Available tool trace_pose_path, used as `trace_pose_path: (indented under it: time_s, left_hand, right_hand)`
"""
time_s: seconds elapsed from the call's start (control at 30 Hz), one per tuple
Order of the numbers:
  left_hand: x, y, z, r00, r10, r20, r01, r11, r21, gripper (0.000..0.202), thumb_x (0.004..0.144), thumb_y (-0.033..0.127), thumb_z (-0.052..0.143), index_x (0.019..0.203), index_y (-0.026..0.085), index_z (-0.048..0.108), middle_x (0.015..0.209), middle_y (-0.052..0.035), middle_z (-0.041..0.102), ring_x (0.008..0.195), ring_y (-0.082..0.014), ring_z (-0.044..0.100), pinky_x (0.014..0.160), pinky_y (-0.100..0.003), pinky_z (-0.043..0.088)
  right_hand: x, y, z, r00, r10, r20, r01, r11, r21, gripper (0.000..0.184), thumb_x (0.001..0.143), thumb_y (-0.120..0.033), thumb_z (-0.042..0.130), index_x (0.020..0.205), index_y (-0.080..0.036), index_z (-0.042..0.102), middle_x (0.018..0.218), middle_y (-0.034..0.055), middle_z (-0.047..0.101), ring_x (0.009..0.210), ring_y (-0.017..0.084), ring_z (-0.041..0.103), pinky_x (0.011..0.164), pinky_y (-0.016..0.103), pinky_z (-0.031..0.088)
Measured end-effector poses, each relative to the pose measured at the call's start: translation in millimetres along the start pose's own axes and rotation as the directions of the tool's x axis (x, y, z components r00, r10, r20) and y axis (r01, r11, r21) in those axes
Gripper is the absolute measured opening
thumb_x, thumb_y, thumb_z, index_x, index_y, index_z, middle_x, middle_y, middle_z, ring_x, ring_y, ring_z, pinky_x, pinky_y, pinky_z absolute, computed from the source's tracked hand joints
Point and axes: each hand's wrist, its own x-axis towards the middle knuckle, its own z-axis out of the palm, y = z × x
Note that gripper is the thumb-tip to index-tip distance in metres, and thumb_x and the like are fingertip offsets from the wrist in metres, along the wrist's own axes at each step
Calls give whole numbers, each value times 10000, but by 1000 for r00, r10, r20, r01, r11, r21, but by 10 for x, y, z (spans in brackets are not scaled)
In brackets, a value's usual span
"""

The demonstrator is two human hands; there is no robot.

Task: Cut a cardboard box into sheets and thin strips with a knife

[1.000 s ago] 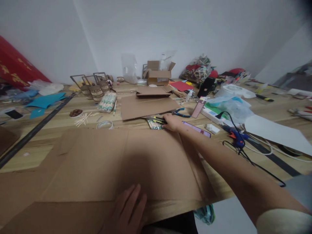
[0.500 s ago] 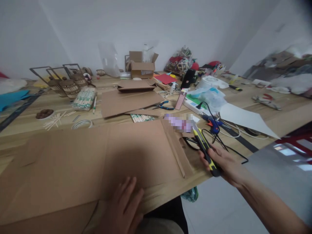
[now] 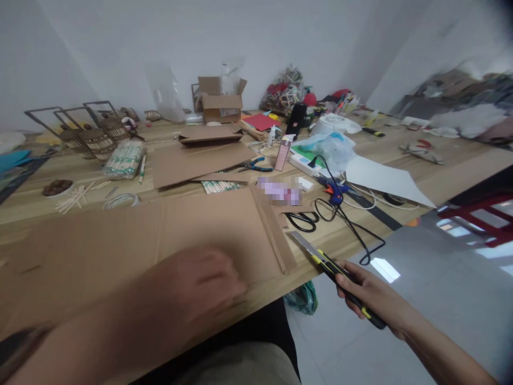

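Note:
My right hand (image 3: pixel 371 297) is closed round a yellow and black utility knife (image 3: pixel 325 263) with its blade out, held just off the table's near edge at the right end of a big flat cardboard sheet (image 3: pixel 132 240). My left hand (image 3: pixel 196 283) lies on the near part of that sheet; it is smeared by motion, so its fingers are unclear. A folded flap (image 3: pixel 276 240) stands up along the sheet's right side.
Black scissors (image 3: pixel 302 219), a blue glue gun (image 3: pixel 334 192) with a black cord, blue pliers (image 3: pixel 254 167), smaller cardboard pieces (image 3: pixel 196 160), a bundle of sticks (image 3: pixel 122 159), small woven baskets (image 3: pixel 96 141), an open box (image 3: pixel 220 101) and white paper (image 3: pixel 380 179) crowd the wooden table (image 3: pixel 452 171).
My right hand took the knife from the middle of the table and drew it back to the near right edge. My left hand slid forward over the sheet. The view swung right.

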Motion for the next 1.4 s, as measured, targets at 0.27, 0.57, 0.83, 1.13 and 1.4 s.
trace_pose_path:
  time_s: [0.27, 0.57, 0.83, 1.13, 1.4]
  left_hand:
    - [1865, -300, 658, 827, 516, 223, -559, 796, 233, 206, 923, 124, 580, 1087, 180, 692, 1119, -83, 698, 1278, -303, 490, 1165, -544, 276]
    - [1841, -460, 410, 865, 495, 87, -500, 830, 248, 299, 971, 83, 419, 1043, 194, 688, 1015, -69, 619, 1049, -248, 472, 1141, -530, 275]
    - [1920, -534, 368, 895, 445, 8, -429, 858, 281, 337, 968, 64, 387, 1055, 192, 687, 992, -66, 581, 1063, -248, 436, 1123, -534, 301]
    - [1928, -651, 888, 927, 374, 35, -373, 906, 198, 339, 971, 202, 550, 1303, 237, 606, 1509, -147, 444, 1404, -334, 345, 1149, -649, 247]
    - [840, -1221, 518, 912, 330, 242, -372, 915, 154, 599, 1002, 404, 502, 1558, 291, 309, 1643, -106, 272, 1527, -335, 152, 1209, -596, 97]
  right_hand:
    - [-69, -14, -27, 993, -117, -28, 110, 976, -186, 516, 690, -486, 770, 1147, -269, 664, 826, -10, 705, 471, 122, 561, 440, 265, 493]
    - [-68, -258, -45, 948, -305, 96, 319, 881, -351, 446, 783, -374, 699, 1219, -276, 712, 1185, 37, 742, 1022, 276, 699, 843, 358, 573]
    - [72, -542, -222, 902, -374, 215, 430, 756, -493, 476, 802, -366, 686, 1269, -281, 697, 1082, 53, 763, 917, 260, 707, 820, 368, 564]
    - [339, -358, -239, 808, -415, 419, 589, 597, -544, 459, 909, -331, 588, 1357, -236, 617, 1165, 106, 675, 1082, 252, 635, 953, 391, 500]
    - [377, -73, -238, 763, -524, 378, 624, 447, -641, 510, 937, -272, 514, 1444, -223, 529, 1184, 133, 627, 1100, 260, 595, 949, 411, 504]
